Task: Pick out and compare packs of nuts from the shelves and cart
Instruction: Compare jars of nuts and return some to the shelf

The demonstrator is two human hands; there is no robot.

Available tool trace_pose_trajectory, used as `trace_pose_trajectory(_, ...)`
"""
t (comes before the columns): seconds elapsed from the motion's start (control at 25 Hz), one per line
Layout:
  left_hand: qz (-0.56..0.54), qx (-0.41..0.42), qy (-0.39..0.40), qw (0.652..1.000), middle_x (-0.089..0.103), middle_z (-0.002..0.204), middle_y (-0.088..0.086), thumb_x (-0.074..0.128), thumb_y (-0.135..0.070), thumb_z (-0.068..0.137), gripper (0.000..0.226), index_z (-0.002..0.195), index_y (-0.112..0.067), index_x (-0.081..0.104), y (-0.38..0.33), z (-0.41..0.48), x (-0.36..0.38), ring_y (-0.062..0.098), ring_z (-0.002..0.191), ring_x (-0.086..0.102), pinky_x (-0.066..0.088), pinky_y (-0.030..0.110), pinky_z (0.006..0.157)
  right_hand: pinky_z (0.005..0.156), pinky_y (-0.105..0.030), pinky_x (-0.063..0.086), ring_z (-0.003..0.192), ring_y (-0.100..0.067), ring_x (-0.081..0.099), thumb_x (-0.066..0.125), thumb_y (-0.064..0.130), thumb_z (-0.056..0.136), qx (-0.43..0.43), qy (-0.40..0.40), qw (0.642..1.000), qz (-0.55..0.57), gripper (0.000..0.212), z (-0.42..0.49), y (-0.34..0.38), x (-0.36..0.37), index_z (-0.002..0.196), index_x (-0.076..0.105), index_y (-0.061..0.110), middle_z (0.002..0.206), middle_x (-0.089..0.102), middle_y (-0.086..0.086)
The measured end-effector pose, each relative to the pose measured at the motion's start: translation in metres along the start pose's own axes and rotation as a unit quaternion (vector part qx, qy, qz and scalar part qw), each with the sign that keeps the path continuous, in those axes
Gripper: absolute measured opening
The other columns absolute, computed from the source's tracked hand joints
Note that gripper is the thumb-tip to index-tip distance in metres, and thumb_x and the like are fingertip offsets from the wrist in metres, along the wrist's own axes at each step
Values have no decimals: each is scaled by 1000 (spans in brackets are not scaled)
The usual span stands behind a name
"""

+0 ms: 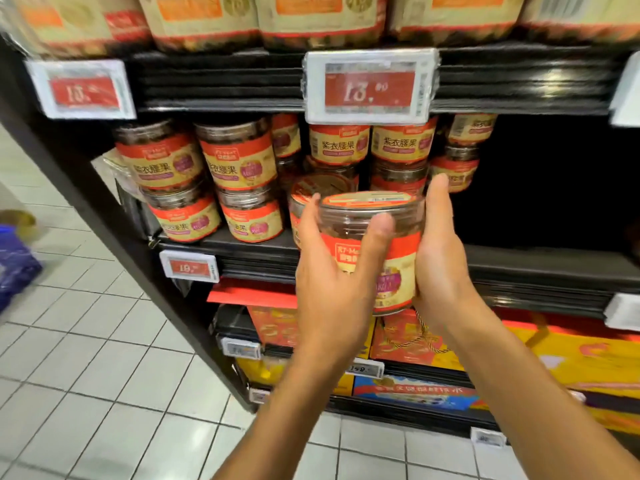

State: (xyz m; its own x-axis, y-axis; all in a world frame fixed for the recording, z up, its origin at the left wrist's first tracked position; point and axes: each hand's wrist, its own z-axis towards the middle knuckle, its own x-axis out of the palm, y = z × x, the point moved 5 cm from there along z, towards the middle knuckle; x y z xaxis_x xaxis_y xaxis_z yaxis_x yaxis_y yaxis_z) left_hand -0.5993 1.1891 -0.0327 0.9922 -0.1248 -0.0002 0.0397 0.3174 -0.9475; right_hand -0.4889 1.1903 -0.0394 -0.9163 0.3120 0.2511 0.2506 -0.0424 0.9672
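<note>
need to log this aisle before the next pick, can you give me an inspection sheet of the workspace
surface: black shelf, jars on its left part
job's things: nut jar held roughly upright in front of the shelf; same-label shelf jars stacked two high
clutter: nothing seen
grips: left hand wraps the jar's left side, thumb across the label; right hand presses flat on its right side
cables: nothing seen
surroundings: price tags, bagged goods above, gift boxes below, white tiled floor, blurred blue thing at left
</note>
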Motion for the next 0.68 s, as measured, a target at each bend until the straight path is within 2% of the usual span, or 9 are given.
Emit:
trace_pose_trajectory(0.08,-32,41,-27,998,68,105,-7,59,-57,69,69,121,-14,50,-4,4,-10,8,101,64,51,36,91,66,-17,54,79,-3,70,19,57,93,-45,21,998,-36,59,-6,10,13,86,68,25,80,75,9)
trace_pose_trajectory(0.12,-49,61,-38,996,69,101,-8,58,-55,71,63,118,-13,52,-5,9,-17,6,98,65,51,31,88,68,-15,53,81,-1,69,18,54,95,-83,20,994,-65,58,-9,15,15,87,68,25,81,75,9)
trace_pose_trajectory(0.16,-59,79,-51,994,68,101,-8,56,-53,73,62,117,-11,52,-7,14,-25,6,98,65,51,28,87,77,-17,53,88,-2,68,18,51,97,-131,5,987,-90,56,-12,18,13,92,67,25,88,74,8)
trace_pose_trajectory(0.24,-64,120,-80,987,64,108,-7,55,-53,75,67,124,-8,46,-11,23,-34,6,103,62,50,27,90,90,-21,50,102,-3,63,24,49,96,-206,-22,974,-93,48,-24,17,6,103,65,25,104,71,6)
trace_pose_trajectory(0.32,-36,160,-103,981,59,119,-2,56,-58,75,80,133,-6,37,-16,31,-36,5,111,58,48,28,96,96,-17,44,115,-1,56,26,53,92,-235,39,968,-85,51,-34,10,8,115,61,25,120,66,9)
trace_pose_trajectory(0.4,-15,178,-98,979,50,134,8,49,-72,74,96,139,-5,28,-15,46,-35,12,124,49,41,35,105,104,-13,36,124,3,47,28,57,91,-224,101,967,-73,60,-28,6,14,132,50,18,135,54,11)
trace_pose_trajectory(0.48,-26,155,-56,986,42,143,7,30,-78,78,95,144,-9,25,-7,68,-33,14,133,40,32,39,112,107,-14,32,125,7,43,25,62,90,-207,114,969,-75,73,-6,6,18,140,38,11,142,44,8)
trace_pose_trajectory(0.56,-57,97,8,994,49,139,0,18,-66,86,77,141,-16,35,8,90,-32,8,130,44,34,36,111,107,-16,33,122,7,43,24,62,79,-190,118,970,-95,80,15,6,23,141,34,12,143,43,6)
trace_pose_trajectory(0.68,-46,45,59,996,61,115,-21,11,-57,93,65,130,-22,50,27,103,-38,-4,118,51,41,14,98,107,-14,31,121,12,41,21,63,81,-186,121,968,-117,66,35,0,24,135,40,29,132,48,23)
